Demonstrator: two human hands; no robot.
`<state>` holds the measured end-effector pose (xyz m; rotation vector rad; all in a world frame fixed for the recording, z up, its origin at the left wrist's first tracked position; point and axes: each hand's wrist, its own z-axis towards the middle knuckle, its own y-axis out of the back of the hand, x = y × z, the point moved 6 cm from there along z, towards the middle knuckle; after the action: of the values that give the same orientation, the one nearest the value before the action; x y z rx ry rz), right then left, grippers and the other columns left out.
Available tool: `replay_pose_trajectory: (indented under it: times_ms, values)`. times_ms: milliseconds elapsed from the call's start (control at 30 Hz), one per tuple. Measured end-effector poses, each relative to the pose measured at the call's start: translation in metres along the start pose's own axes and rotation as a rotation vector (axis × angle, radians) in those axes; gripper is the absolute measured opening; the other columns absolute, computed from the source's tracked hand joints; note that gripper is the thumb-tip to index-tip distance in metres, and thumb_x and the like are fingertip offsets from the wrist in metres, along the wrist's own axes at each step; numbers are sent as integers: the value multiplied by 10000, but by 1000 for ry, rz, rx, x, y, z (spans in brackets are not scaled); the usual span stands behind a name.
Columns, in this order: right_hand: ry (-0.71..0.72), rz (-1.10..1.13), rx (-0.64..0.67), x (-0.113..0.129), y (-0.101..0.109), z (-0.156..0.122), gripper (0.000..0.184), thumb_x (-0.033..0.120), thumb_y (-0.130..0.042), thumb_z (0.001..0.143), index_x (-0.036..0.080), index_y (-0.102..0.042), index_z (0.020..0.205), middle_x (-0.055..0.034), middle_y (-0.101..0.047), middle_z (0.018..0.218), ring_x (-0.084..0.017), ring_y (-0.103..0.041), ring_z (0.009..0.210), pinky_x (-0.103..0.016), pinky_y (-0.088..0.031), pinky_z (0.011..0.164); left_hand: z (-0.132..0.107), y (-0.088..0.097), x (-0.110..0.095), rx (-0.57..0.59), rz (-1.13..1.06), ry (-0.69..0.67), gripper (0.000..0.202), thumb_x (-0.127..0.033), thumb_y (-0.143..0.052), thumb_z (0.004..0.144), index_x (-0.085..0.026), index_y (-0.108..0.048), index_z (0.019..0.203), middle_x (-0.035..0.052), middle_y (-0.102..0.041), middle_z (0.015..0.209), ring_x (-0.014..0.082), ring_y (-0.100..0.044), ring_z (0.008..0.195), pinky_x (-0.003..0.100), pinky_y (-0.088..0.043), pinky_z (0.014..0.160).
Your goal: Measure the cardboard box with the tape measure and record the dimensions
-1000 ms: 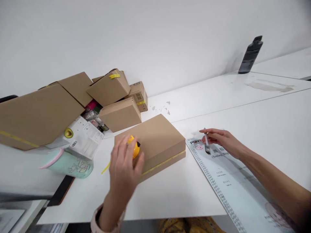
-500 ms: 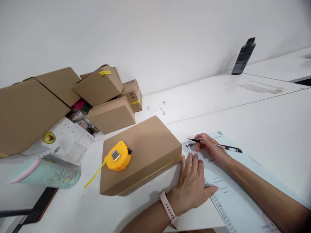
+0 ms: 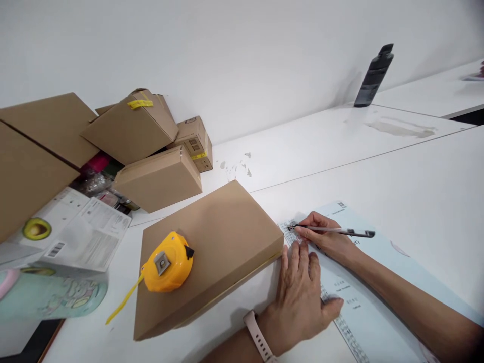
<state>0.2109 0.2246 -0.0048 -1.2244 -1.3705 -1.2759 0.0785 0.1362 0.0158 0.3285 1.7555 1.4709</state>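
Observation:
Between the fingers of my right hand (image 3: 327, 236) is a black-and-clear pen (image 3: 351, 232), its tip down at the top left corner of a pale blue printed sheet (image 3: 372, 287). My left hand (image 3: 300, 297) lies flat with fingers stretched out, across the sheet's left edge and the white table. Its fingertips are close to the right corner of a closed cardboard box (image 3: 215, 237); whether they touch it I cannot tell. On top of that box rests a yellow tape measure (image 3: 169, 262), a short end of its yellow tape sticking out over the box's left edge.
Several cardboard boxes (image 3: 132, 126) are piled at the back left. A white package with an avocado picture (image 3: 75, 232) and a mint-green cup (image 3: 68, 295) are at the left. A dark bottle (image 3: 374, 75) stands by the wall on the white table (image 3: 416, 181).
My right hand has lowered the pen tip onto the sheet's corner, with the fingers closer around it. My left hand stays flat. The view has shifted slightly, so the left-hand things appear further left.

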Motion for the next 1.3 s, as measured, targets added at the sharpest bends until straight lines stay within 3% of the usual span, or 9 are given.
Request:
replay_pose_trajectory:
  times_ms: [133,300,433,533,667,1300]
  values:
    - [92,-69,-54,7,4,-4,447,645,-698,827,233,-542,753,11,-578,633,-144,-510,585,-292,-447,542,0,3,0,4,9,-1,839,-624,-346,1022,8,-272,1569,279,-153,1674,345,-10,1577,565,-129,1289]
    - [94,-52,-22,14,0,-3,489,661,-767,744,216,-623,886,-35,-641,786,-171,-557,681,-315,-478,603,1,2,0,9,13,0,833,-624,-307,1028,12,-282,1565,285,-163,1672,355,-25,1575,570,-135,1286]
    - [87,-76,-48,8,1,-2,442,638,-698,821,234,-530,757,31,-521,630,-132,-450,558,-286,-388,525,1,0,0,-3,50,-3,836,-632,-317,1023,8,-297,1560,275,-173,1674,357,-51,1578,571,-157,1283]
    - [121,-176,-80,6,4,-4,389,539,-644,883,239,-476,701,40,-491,617,-119,-384,538,-284,-331,509,0,0,-1,-9,57,-6,839,-634,-311,1023,6,-290,1564,269,-179,1675,356,-45,1579,566,-149,1286]
    - [125,-274,-64,4,3,-6,310,440,-612,890,245,-465,699,35,-512,624,-132,-395,556,-292,-332,525,-1,1,-2,-5,57,-12,844,-623,-317,1027,8,-244,1583,273,-214,1667,352,-54,1578,560,-146,1287]
    - [134,-337,-27,-4,-1,-4,292,447,-573,915,253,-462,726,48,-497,588,-134,-401,546,-296,-341,532,0,3,-2,12,46,-7,855,-629,-282,1032,25,-225,1581,296,-219,1658,365,-54,1573,561,-135,1288]
